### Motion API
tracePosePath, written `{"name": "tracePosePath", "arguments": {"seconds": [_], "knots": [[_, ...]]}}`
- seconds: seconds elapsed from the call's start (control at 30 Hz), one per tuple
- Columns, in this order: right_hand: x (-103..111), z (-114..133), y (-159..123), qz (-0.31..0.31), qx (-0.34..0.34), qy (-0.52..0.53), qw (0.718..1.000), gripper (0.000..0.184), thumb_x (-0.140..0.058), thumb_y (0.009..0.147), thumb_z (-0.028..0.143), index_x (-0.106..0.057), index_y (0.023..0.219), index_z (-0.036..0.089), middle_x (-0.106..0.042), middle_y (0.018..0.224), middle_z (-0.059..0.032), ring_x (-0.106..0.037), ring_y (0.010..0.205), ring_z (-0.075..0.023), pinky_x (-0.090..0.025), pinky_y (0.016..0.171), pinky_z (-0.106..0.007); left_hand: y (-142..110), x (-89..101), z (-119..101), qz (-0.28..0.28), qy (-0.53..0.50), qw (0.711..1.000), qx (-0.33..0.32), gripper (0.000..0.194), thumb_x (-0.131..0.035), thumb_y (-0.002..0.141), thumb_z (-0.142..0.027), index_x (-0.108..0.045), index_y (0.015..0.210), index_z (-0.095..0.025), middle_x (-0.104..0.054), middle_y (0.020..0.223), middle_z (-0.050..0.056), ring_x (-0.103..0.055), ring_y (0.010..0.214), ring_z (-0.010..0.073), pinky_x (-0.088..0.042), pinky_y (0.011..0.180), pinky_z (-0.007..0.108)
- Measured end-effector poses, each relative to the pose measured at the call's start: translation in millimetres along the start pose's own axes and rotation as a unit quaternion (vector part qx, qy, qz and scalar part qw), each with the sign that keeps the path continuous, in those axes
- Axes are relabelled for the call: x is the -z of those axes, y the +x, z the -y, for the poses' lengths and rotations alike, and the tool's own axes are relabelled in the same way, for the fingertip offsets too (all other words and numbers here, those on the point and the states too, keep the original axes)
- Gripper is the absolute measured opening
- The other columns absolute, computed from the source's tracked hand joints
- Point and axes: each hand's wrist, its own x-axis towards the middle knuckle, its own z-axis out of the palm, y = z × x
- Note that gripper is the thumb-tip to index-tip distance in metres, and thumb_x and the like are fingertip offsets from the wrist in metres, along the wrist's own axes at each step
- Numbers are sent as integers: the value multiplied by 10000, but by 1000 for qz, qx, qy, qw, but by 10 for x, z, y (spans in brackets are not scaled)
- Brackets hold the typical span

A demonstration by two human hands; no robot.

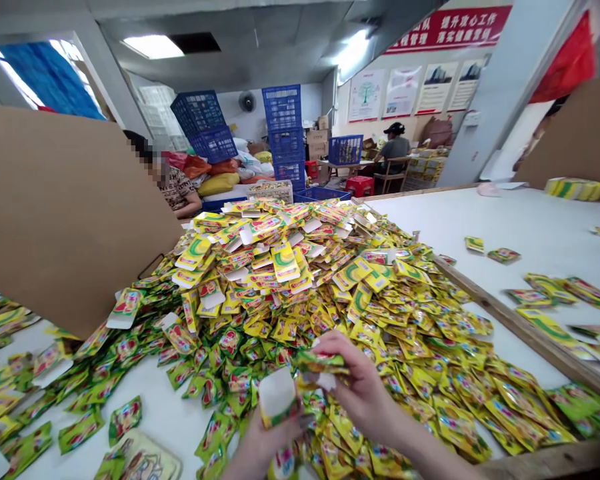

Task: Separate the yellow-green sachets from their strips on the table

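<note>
Low in the head view, my left hand (260,445) is closed round a small carton (279,395) with a raised white flap and a green and yellow printed edge. Just right of it, the fingers of my right hand (367,393) pinch a green and yellow sachet (321,361) beside the carton's top. Beneath both hands lies a spread of loose sachets, green ones (220,417) on the left and yellow ones (415,353) on the right. Behind them rises a heap of yellow cartons (285,261), many with white flaps showing.
A brown cardboard panel (70,213) stands at the left. A wooden strip (505,313) divides the white table (430,213) at the right, where more sachets lie. Farther back are blue crates (286,143), a person (177,190) behind the panel, and a seated person (396,148).
</note>
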Motion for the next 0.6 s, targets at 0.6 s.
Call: {"name": "tracePosePath", "arguments": {"seconds": [0.6], "knots": [[227, 275, -182, 321, -127, -226, 911, 381, -436, 700, 12, -598, 986, 205, -541, 1010, -41, -543, 878, -156, -415, 767, -252, 17, -255, 301, 154, 209, 962, -82, 726, -556, 603, -62, -403, 1303, -183, -479, 1336, 87, -380, 1262, 281, -262, 1072, 418]]}}
